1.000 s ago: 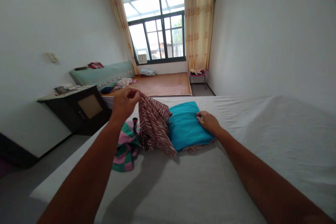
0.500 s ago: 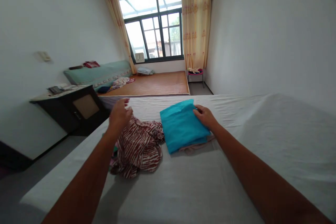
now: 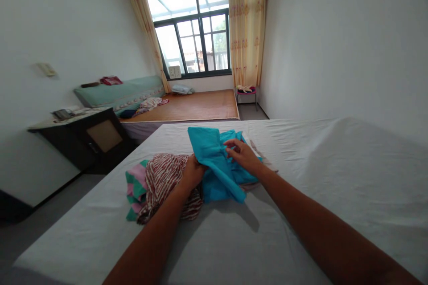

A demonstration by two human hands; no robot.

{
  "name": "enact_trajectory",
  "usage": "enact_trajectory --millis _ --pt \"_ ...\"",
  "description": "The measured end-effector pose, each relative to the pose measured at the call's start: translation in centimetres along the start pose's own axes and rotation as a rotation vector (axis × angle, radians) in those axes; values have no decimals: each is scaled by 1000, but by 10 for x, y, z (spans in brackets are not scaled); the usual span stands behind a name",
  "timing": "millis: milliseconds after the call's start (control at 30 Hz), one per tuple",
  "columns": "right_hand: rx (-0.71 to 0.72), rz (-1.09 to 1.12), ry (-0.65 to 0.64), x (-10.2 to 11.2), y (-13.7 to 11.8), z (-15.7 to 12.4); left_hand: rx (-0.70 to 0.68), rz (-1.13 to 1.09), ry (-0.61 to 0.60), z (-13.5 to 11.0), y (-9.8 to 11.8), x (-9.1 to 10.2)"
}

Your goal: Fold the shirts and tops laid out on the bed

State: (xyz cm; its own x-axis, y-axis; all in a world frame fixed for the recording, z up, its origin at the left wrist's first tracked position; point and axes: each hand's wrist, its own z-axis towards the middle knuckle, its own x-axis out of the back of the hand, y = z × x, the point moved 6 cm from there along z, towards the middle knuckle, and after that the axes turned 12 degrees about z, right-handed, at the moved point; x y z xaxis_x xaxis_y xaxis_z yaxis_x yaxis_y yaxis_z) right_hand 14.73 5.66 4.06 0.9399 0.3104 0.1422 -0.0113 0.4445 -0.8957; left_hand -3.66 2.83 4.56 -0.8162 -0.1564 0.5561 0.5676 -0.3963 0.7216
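A bright blue cloth garment (image 3: 219, 169), partly unfolded and creased, is raised off the bed between my hands. My left hand (image 3: 194, 171) is closed on its left edge, the fingertips hidden behind the fabric. At the upper right of the cloth, my right hand (image 3: 242, 153) has bent fingers pinching a puckered part of it. Below the blue cloth lies a pale pinkish folded fabric (image 3: 264, 160), mostly covered. A brown-and-white striped garment (image 3: 165, 171) sits crumpled beside and under my left forearm. Left of that is a green-and-pink cloth (image 3: 135, 187).
The clothes lie on a bed with a white sheet (image 3: 214, 249). Beyond it stands another bed with a brown mat (image 3: 207, 104). A dark cabinet (image 3: 96, 138) is at the left, and a small stool (image 3: 246, 91) stands by the curtain.
My left hand has moved right and down from above the striped garment and taken hold of the blue cloth. The flat-folded blue cloth is now lifted, shifted left and partly opened.
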Motion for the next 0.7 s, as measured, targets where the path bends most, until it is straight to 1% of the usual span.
enact_trajectory --millis 33,133,167,233,333,433,500,600,633,700 --pt "6 -36 -3 1 5 1 0 -41 15 -1 2 3" --pt "53 -116 -134 -12 10 -2 14 -118 10 -6 6 5" --pt "70 -130 -145 -16 9 -3 31 -129 -3 -8 7 4" --pt "100 -139 -106 -20 5 -5 62 -146 -15 -10 5 2" --pt "108 -87 -29 -20 -1 -6 70 -168 -7 -11 4 1" --pt "104 -51 -18 -19 -4 -5 56 -173 -2 -12 4 2" --pt "79 1 -74 -20 -4 -5 54 -184 6 -12 4 3" --pt "-25 157 -219 -26 -1 -7 67 -203 25 -14 4 5" --pt "-61 198 -242 -27 1 -7 68 -203 23 -14 4 5" --pt "-99 237 -213 -27 4 -8 48 -189 5 -15 4 4"
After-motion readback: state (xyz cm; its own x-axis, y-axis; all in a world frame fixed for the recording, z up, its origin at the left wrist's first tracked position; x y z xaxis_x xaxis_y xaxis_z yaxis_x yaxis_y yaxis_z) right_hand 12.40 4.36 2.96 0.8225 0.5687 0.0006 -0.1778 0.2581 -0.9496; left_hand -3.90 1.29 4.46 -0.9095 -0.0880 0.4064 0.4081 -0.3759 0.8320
